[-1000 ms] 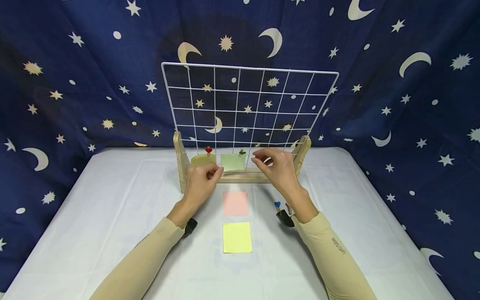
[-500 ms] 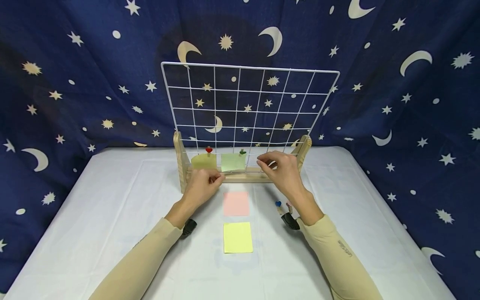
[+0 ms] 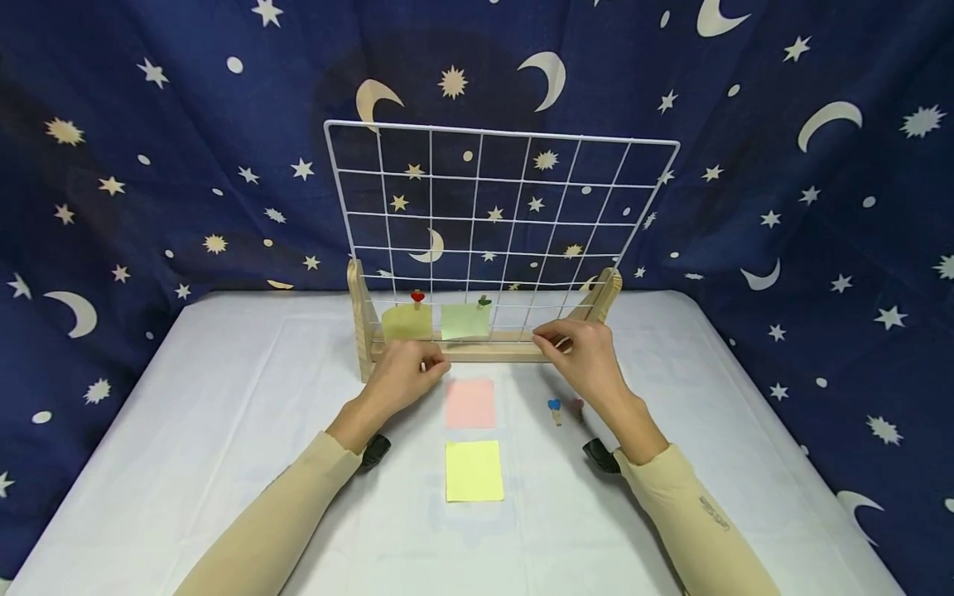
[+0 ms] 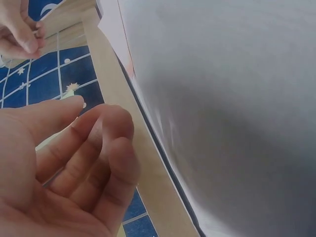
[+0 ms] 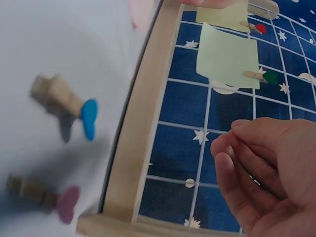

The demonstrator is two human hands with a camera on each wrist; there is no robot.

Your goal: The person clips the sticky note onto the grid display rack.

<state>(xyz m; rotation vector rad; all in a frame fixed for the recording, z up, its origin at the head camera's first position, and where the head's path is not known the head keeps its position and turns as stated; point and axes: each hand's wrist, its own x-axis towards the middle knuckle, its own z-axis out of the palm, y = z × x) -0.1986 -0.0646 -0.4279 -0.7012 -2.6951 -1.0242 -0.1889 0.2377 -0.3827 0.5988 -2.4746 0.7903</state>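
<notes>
Both forearms extended forward, sleeved to the wrists, converging slightly. Left hand [image 3: 402,377] low, knuckles up, fingers [image 4: 106,143] loosely curled toward the thumb, holding nothing. Right hand [image 3: 589,356] a bit farther forward, palm down, fingers [image 5: 252,158] relaxed and half-curled, thumb close to index, empty. Hands apart, not touching each other

Grid rack [image 3: 501,207] at table [image 3: 224,414] rear, 2 notes [image 3: 470,403] in front, pegs [image 3: 554,407] to their right

right hand [image 5: 266,173] seemingly empty, green note [image 5: 227,55] clipped
</notes>
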